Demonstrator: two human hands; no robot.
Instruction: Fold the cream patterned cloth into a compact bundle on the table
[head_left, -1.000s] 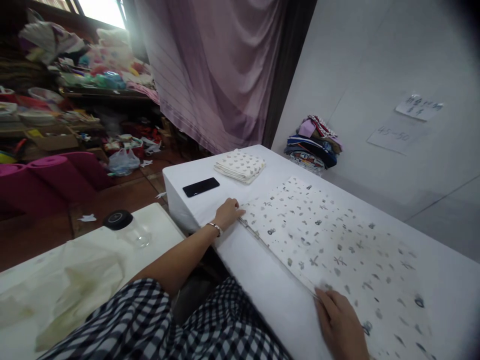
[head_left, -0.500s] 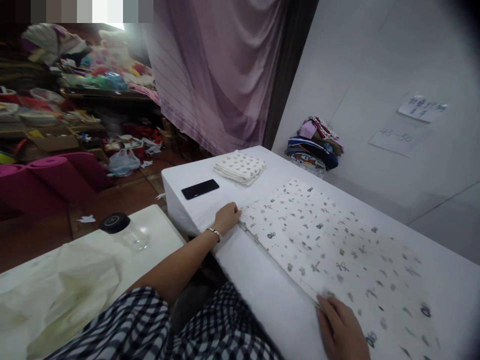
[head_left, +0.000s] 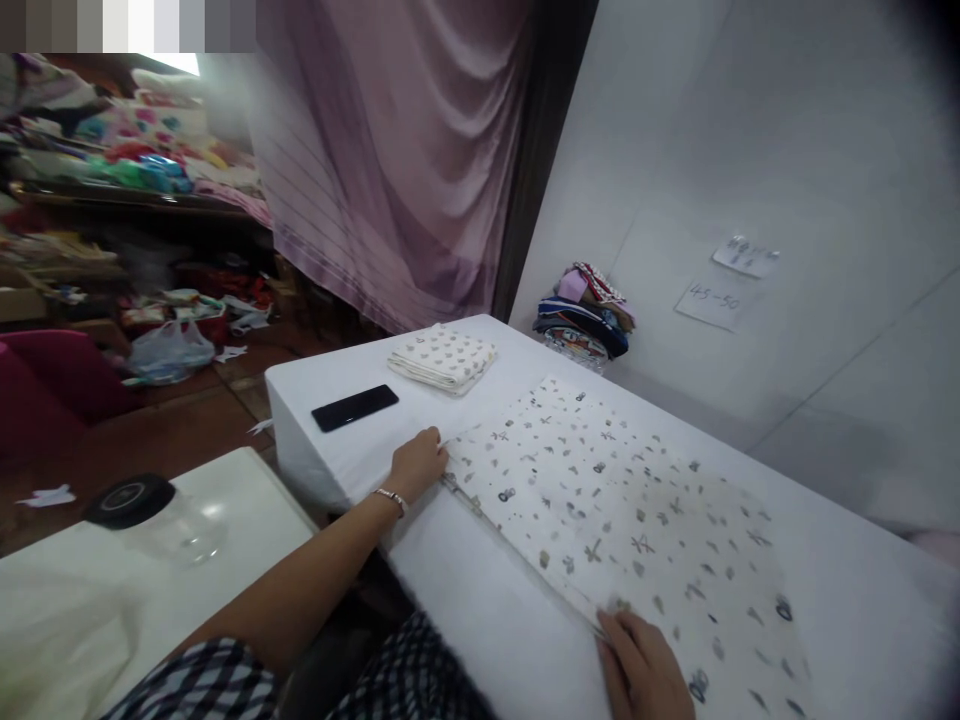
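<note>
A white cloth (head_left: 600,510) with small grey and brown prints lies spread over the white-covered table (head_left: 487,620). My left hand (head_left: 418,466), a bracelet at its wrist, is closed on the cloth's near left corner. Farther right along the same near edge, my right hand (head_left: 646,662) pinches the cloth between thumb and fingers. Beyond my left hand sits a folded cloth (head_left: 442,358) of similar print. A black phone (head_left: 355,408) rests to the left of that folded cloth.
At lower left, a second white table (head_left: 259,500) bears a clear jar with a black lid (head_left: 131,500) and pale fabric (head_left: 60,630). A stack of folded clothes (head_left: 581,320) stands by the wall. A pink curtain (head_left: 397,150) hangs behind; a plastic bag (head_left: 171,352) is on the floor.
The view has turned to the right, so everything appears shifted left. Both hands keep their hold on the cloth's near edge, and the cloth looks about the same.
</note>
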